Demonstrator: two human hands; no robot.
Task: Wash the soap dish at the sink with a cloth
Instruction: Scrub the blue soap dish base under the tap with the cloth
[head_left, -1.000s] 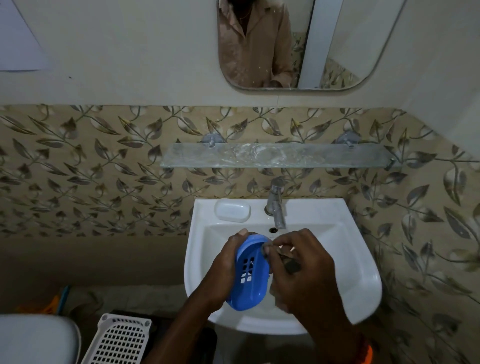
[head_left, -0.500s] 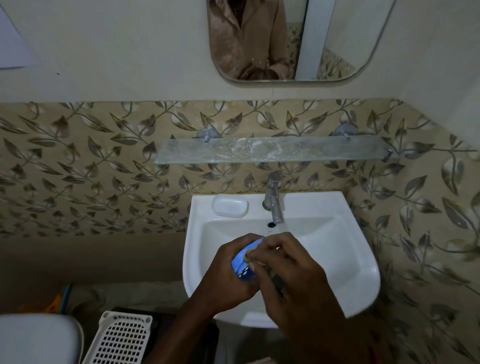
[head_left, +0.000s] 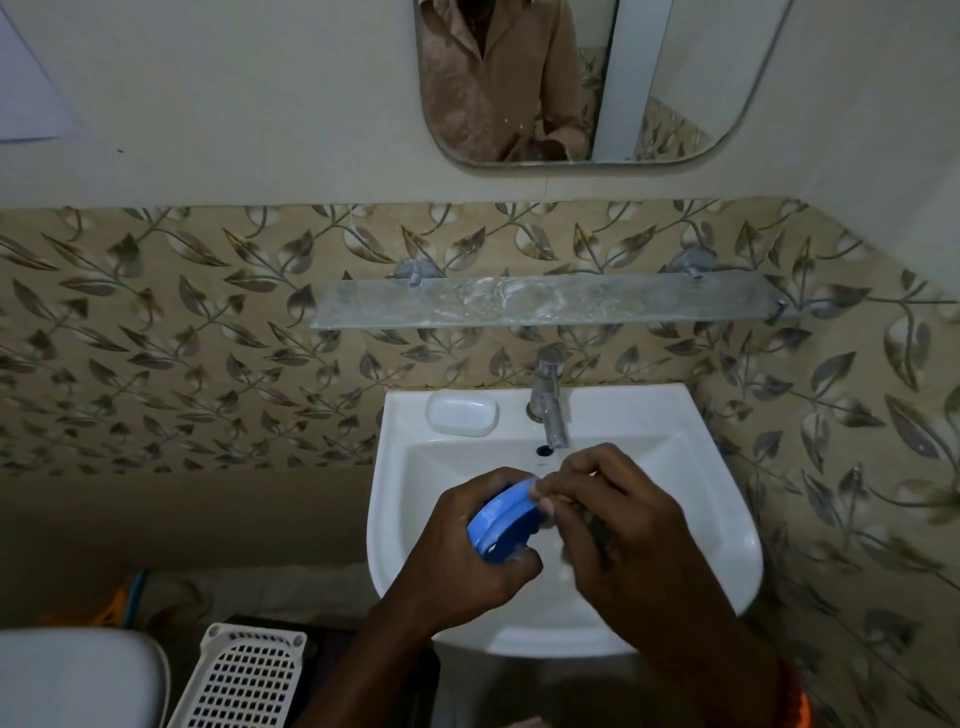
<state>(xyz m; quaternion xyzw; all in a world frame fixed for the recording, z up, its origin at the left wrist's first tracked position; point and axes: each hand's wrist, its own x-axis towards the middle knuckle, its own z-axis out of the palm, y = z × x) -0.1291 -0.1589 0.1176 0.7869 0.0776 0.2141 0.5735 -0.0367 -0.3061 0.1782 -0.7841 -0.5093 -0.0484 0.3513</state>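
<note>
My left hand (head_left: 467, 561) grips a blue slotted soap dish (head_left: 501, 522) over the white sink (head_left: 691, 499), holding it on edge so its rim faces up. My right hand (head_left: 618, 525) presses against the dish's right side, fingers closed around a small dark cloth (head_left: 597, 530) that is mostly hidden in the hand. Both hands hover above the basin, just in front of the metal tap (head_left: 548, 400).
A white bar of soap (head_left: 461, 413) lies on the sink's back ledge left of the tap. A glass shelf (head_left: 545, 304) hangs above, with a mirror (head_left: 675, 78) over it. Below left stand a white perforated basket (head_left: 244, 675) and a white toilet lid (head_left: 72, 675).
My left hand turned the dish from showing its slotted face to standing on edge. My right hand closed in on the dish and rubs along it.
</note>
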